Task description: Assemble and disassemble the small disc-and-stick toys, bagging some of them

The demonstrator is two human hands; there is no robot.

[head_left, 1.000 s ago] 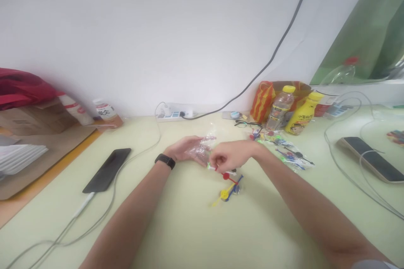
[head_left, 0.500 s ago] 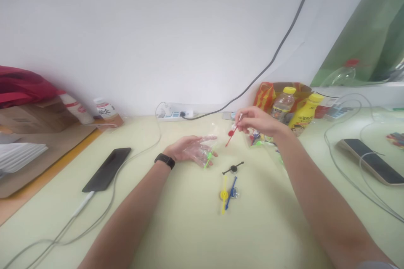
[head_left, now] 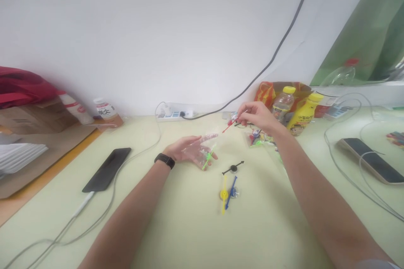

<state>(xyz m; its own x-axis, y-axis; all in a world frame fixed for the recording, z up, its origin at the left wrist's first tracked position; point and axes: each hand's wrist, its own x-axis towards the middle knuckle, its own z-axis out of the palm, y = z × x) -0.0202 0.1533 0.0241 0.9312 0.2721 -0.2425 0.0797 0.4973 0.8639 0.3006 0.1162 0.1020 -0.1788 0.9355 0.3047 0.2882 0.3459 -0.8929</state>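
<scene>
My left hand (head_left: 192,151), palm up with its fingers loosely stretched, holds a clear plastic bag (head_left: 194,154). A bright green spinner arrow (head_left: 208,159) shows at the bag, by the fingers; whether it lies inside is hard to tell. My right hand (head_left: 254,117) is raised over the table and pinches a red spinner arrow (head_left: 229,123), its tip pointing down and left. On the table between my forearms lie a black spinner arrow (head_left: 233,168), a yellow spinner arrow (head_left: 224,194) and a blue spinner arrow (head_left: 232,193), the last two side by side.
Behind my right hand is a clear bag of small colourful pieces (head_left: 257,138), with a yellow bottle (head_left: 304,115) and a clear bottle (head_left: 283,103) beyond. A phone (head_left: 106,170) on a cable lies left. A power strip (head_left: 175,114) stands against the wall.
My right hand has risen slightly and moved a little right, tilting the red spinner arrow flatter. My left hand and the arrows on the table stay nearly in place.
</scene>
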